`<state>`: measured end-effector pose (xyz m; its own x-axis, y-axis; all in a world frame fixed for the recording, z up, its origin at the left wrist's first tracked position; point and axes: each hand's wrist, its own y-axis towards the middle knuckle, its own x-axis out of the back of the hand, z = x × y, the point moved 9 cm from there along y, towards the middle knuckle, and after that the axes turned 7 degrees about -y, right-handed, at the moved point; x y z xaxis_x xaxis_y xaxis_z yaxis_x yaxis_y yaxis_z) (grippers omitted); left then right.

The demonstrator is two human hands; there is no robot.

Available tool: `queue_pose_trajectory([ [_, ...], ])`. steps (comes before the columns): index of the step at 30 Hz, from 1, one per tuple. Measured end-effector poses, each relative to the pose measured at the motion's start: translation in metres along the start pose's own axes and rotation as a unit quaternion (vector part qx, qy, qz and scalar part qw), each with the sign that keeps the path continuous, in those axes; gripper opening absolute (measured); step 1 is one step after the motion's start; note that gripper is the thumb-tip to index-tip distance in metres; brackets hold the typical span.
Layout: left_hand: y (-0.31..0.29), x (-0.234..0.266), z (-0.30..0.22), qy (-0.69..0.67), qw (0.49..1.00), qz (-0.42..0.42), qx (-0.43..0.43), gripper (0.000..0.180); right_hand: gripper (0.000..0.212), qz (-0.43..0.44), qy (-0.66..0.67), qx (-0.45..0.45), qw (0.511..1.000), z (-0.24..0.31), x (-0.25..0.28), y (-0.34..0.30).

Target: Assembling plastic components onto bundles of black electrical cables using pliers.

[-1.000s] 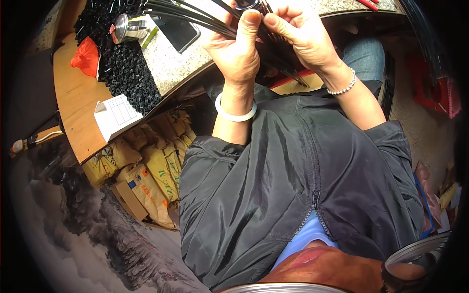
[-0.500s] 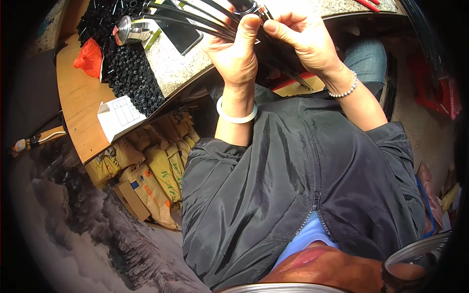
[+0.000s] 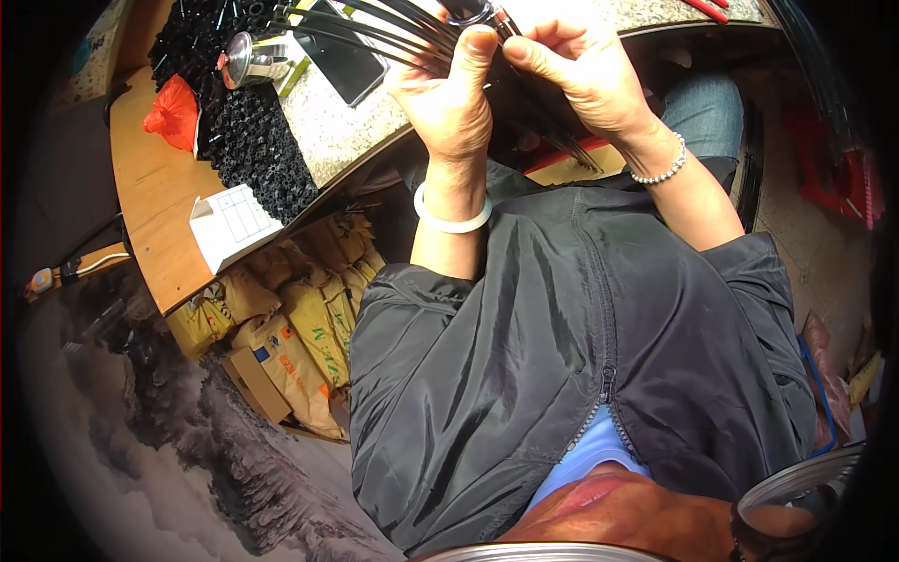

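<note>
My left hand [image 3: 448,108] is closed round a bundle of thin black rods [image 3: 393,30] that fan out to the left, its thumb pointing up. Close beside it, my right hand [image 3: 590,80] pinches with thumb and finger at the rods' ends; exactly what sits in that pinch is partly hidden. Between the hands, at the top edge, shows a dark shiny round part [image 3: 466,11], cut off by the picture. More thin dark rods [image 3: 562,140] slant down below the hands, over my lap.
On the speckled tabletop [image 3: 328,140] lie a dark phone [image 3: 345,66] and red-handled tool [image 3: 707,9]. Further left are a heap of small black parts [image 3: 262,150], a metal lidded jar [image 3: 253,61], a red plastic bag [image 3: 172,112] and a white folded card [image 3: 234,225]. Stuffed sacks [image 3: 290,347] stand below.
The fanned rods in my left hand have shifted and spread slightly. The dark rods under the hands have swung a little. Both hands stay almost in place.
</note>
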<state>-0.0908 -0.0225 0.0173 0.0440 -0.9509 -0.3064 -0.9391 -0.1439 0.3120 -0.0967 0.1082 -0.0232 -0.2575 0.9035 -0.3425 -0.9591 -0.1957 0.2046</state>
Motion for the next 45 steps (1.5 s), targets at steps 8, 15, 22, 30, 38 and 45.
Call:
queue_pose_trajectory([
  [8, 0.002, -0.016, -0.017, 0.01, 1.0, 0.016, 0.011, 0.018, 0.003, 0.088, 0.029, 0.24, 0.966, 0.031, -0.017, 0.007],
  [15, -0.006, -0.005, -0.011, 0.046, 0.997, -0.027, -0.055, 0.014, 0.007, -0.002, 0.031, 0.013, 0.999, 0.008, -0.009, 0.001],
  [22, -0.007, -0.006, -0.016, 0.005, 0.998, -0.039, -0.042, 0.024, 0.007, -0.026, 0.055, -0.025, 0.998, -0.004, -0.002, -0.005],
  [30, -0.01, -0.012, -0.003, 0.024, 0.999, 0.02, 0.03, 0.032, 0.01, 0.012, 0.044, -0.092, 0.995, -0.004, -0.009, 0.006],
  [38, -0.011, -0.01, -0.008, -0.045, 0.998, 0.004, -0.036, 0.041, 0.01, 0.011, 0.109, -0.036, 0.993, 0.003, -0.008, -0.003],
  [45, -0.007, -0.02, 0.002, -0.155, 0.986, 0.055, -0.01, 0.048, 0.014, -0.014, 0.181, -0.104, 0.978, -0.001, -0.017, -0.001],
])
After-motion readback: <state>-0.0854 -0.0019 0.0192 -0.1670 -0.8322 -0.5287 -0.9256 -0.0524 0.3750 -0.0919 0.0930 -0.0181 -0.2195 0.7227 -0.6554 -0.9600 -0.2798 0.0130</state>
